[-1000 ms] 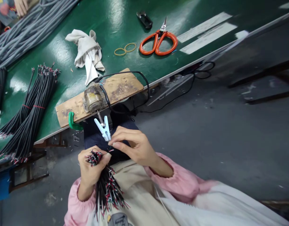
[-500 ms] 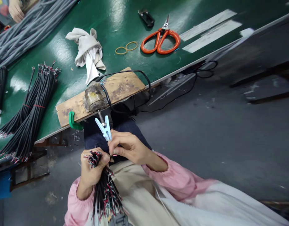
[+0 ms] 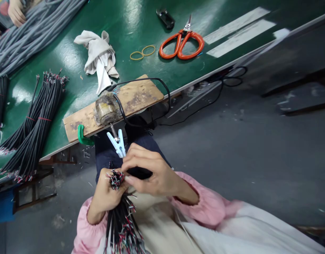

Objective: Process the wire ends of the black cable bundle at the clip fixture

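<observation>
My left hand (image 3: 108,192) is wrapped round a bundle of thin black cables (image 3: 120,225), whose stripped red, white and black wire ends (image 3: 116,179) stick up out of the fist. Close against those ends, my right hand (image 3: 149,173) has thumb and forefinger bent in a loose pinch; whatever is between the tips is too small to make out. Just beyond the right fingertips sits a light-blue clothes peg (image 3: 118,144), fixed to a metal shaft (image 3: 113,130). That shaft comes out of a tape-wrapped lump (image 3: 106,108) on a wooden board (image 3: 138,95).
A green clamp (image 3: 83,135) grips the board at the table edge. On the green table lie cable bundles (image 3: 38,120), a rag (image 3: 100,56), rubber bands (image 3: 142,53), orange-handled scissors (image 3: 181,44), a small black tool (image 3: 165,18) and grey cables (image 3: 38,38). Another person's hand (image 3: 16,14) shows top left.
My left hand and the bundle's wire ends have shifted right and slightly down. My right fingers have moved from a red-and-white wire end below the peg to the bundle's tips.
</observation>
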A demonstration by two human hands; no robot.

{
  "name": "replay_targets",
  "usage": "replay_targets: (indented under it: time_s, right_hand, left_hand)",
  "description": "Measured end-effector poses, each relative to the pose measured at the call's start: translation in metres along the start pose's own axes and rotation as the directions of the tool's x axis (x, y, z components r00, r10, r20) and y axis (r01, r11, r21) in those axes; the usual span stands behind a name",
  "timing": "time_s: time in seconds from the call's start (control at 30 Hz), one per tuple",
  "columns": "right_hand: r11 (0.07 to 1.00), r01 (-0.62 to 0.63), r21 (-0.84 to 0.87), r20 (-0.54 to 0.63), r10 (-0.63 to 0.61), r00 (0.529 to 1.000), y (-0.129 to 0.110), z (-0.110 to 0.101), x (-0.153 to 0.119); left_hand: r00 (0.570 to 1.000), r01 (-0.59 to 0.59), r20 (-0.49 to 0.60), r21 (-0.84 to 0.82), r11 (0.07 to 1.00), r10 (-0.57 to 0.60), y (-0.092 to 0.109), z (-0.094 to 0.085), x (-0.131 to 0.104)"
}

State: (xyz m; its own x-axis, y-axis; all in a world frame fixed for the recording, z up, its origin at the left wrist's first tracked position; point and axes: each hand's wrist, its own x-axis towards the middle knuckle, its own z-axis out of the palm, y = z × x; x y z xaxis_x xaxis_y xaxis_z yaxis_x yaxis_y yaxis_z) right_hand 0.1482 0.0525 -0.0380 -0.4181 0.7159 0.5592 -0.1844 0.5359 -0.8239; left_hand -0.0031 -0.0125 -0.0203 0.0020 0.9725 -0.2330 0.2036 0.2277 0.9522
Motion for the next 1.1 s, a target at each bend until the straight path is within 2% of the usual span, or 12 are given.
replay_targets:
  time_s: [0.13,0.37,0.53,0.67,0.87,0.97,1.1]
  right_hand:
    - [1.000,0.001,0.022,0.013,-0.001,1.000,0.001,-0.002,-0.001]
    - [0.997,-0.063,0.052,-0.001,0.063,0.998,0.006,-0.001,-0.005]
    - [0.998,-0.057,0.017,-0.208,0.059,0.976,0.009,0.012,-0.014]
    - [1.000,-0.029,-0.005,-0.246,0.027,0.969,0.009,0.018,-0.019]
    - [0.988,-0.134,0.078,-0.232,0.148,0.961,0.011,0.014,-0.017]
    - [0.984,-0.143,0.105,-0.217,0.163,0.963,0.010,0.014,-0.016]
    - [0.986,-0.151,0.076,-0.251,0.166,0.954,0.008,0.014,-0.013]
  left_hand:
    - [0.999,-0.036,0.026,0.014,0.999,0.035,0.003,0.001,0.003]
    - [0.979,-0.087,-0.188,-0.070,0.994,0.073,0.005,-0.002,0.002]
    - [0.958,0.040,-0.273,-0.169,0.985,-0.086,-0.001,0.001,0.001]
    - [0.955,0.041,-0.280,-0.217,0.975,-0.102,-0.002,0.002,0.000]
    - [0.966,0.009,-0.250,-0.235,0.972,-0.070,-0.005,-0.002,-0.003]
    - [0.968,0.006,-0.244,-0.238,0.971,-0.066,-0.005,-0.002,-0.003]
    - [0.962,0.041,-0.257,-0.205,0.978,-0.094,-0.002,-0.001,-0.003]
